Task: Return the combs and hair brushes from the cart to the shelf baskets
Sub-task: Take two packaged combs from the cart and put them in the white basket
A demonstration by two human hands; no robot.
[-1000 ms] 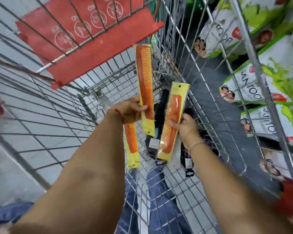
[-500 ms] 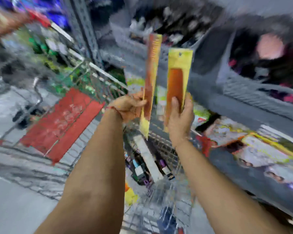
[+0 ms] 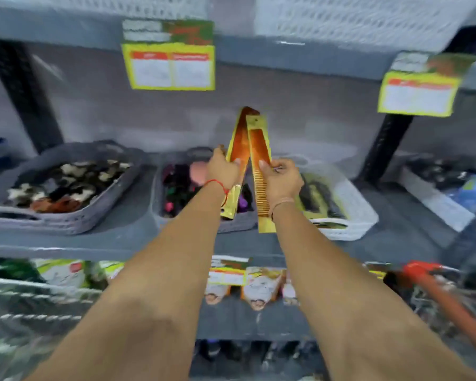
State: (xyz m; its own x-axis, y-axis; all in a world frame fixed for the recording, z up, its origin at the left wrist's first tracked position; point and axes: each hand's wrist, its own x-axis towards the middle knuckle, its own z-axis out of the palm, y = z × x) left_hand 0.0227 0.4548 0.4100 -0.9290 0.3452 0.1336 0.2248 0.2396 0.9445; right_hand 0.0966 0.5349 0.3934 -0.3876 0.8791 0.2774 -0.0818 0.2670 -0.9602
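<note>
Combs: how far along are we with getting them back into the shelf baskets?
Done: both packaged combs are out of the cart and up at the shelf. In hand: the left hand holds one comb, the right hand the other comb, tips crossing above the baskets. Left: neither is dropped in yet; the white basket already holding yellow packs looks the likely spot.

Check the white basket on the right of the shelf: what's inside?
The white basket holds yellow-backed packs with dark items, too blurred to name. The right hand and its packaged comb cover the basket's left part.
</note>
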